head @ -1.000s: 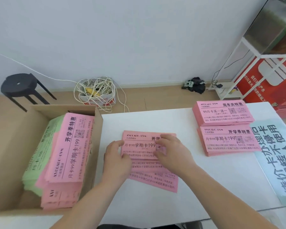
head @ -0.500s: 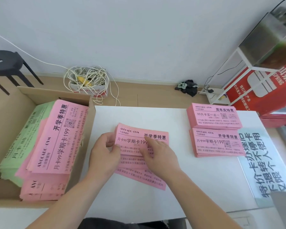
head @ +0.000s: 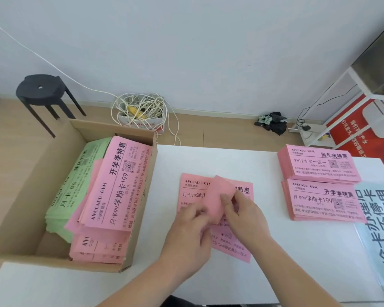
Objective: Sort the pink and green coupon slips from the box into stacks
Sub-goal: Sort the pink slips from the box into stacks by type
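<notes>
The right hand (head: 242, 216) is pinching a pink slip (head: 220, 196) tilted up off the loose slips (head: 231, 247) mid-tabletop (head: 275, 262), the left hand (head: 186, 235) too blurred to judge, with the pink stacks (head: 324, 202) lying rightward, nearer the right hand.

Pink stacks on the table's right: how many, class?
2: the far stack at the back edge of the table; the near stack in front of it. None seems hidden.
</notes>
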A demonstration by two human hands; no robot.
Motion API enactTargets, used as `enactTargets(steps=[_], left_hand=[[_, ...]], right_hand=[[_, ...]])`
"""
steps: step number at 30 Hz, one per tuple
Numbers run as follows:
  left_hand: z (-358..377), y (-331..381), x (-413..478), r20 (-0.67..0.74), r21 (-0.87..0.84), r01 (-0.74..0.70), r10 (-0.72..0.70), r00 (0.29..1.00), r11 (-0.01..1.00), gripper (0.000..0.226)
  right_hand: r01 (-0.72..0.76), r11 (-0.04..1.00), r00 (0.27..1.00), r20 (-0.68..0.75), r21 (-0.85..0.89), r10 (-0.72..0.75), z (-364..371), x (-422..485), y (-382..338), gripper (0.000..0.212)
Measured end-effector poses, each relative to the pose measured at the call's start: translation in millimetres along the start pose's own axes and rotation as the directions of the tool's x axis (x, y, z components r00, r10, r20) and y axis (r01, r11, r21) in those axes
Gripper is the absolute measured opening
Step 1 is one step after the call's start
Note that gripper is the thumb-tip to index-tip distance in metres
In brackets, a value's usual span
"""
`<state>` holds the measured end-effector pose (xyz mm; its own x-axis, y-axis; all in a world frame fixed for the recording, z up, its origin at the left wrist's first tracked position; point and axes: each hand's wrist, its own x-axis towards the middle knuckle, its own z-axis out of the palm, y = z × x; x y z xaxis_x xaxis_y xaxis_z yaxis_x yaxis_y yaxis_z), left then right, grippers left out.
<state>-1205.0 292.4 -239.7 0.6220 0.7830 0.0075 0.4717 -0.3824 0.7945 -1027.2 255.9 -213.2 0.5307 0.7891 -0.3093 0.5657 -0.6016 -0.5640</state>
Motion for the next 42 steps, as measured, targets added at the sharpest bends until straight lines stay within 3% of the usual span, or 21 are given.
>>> enactTargets(steps=[3,6,9,11,14,18,21,23,26,29,32,36,42], left_hand=[[-9,-7,4,-0.114,-0.195,0.245,-0.27,0.956,0.95,0.03],[-27,1,17,-0.041,-0.464,0.499,-0.58,0.814,0.732,0.037],[-36,14,25,0.011,-0.659,0.504,-0.664,0.748,0.558,0.039],[-37,14,28,0.012,-0.706,0.482,-0.672,0.741,0.519,0.042],[-38,13,30,0.024,-0.673,0.48,-0.632,0.775,0.563,0.042],[-33,12,25,0.044,-0.514,0.379,-0.418,0.907,0.769,0.038],[-26,-2,22,0.022,-0.159,0.307,-0.308,0.951,0.938,0.049],[-21,2,12,0.069,0.015,0.174,-0.175,0.982,0.985,0.064],[-9,17,-3,0.181,-0.055,0.107,-0.096,0.979,0.993,0.076],[-4,16,-12,0.097,-0.206,0.234,-0.219,0.971,0.95,0.058],[-13,9,-8,0.049,-0.302,0.367,-0.371,0.928,0.88,0.044],[-24,-3,-5,-0.033,-0.359,0.466,-0.51,0.859,0.808,0.044],[-22,-19,3,-0.05,-0.423,0.541,-0.615,0.787,0.727,0.041]], right_hand=[[-0.022,1.0,0.999,-0.038,0.015,0.023,8,0,-3,0.038],[-0.044,0.999,0.998,-0.042,-0.006,0.044,8,6,-8,0.044],[-0.056,0.997,0.998,-0.023,-0.044,0.055,6,9,-11,0.056],[-0.057,0.997,0.998,-0.014,-0.06,0.056,4,9,-13,0.059],[-0.074,0.996,0.997,0.0,-0.043,0.074,0,10,-15,0.064],[-0.102,0.995,0.995,0.006,-0.013,0.102,-3,7,-23,0.075],[-0.134,0.991,0.99,0.031,0.011,0.134,-5,7,-27,0.083],[-0.163,0.984,0.985,0.063,0.074,0.158,-6,7,-29,0.084],[-0.159,0.985,0.985,0.073,0.069,0.154,-9,3,-30,0.061],[-0.13,0.988,0.991,0.052,0.085,0.126,-10,-4,-25,0.032],[-0.102,0.989,0.994,0.049,0.106,0.097,-10,-5,-23,0.039],[-0.101,0.989,0.994,0.051,0.11,0.095,-11,-2,-23,0.044],[-0.101,0.988,0.994,0.046,0.114,0.096,-9,-2,-24,0.049]])
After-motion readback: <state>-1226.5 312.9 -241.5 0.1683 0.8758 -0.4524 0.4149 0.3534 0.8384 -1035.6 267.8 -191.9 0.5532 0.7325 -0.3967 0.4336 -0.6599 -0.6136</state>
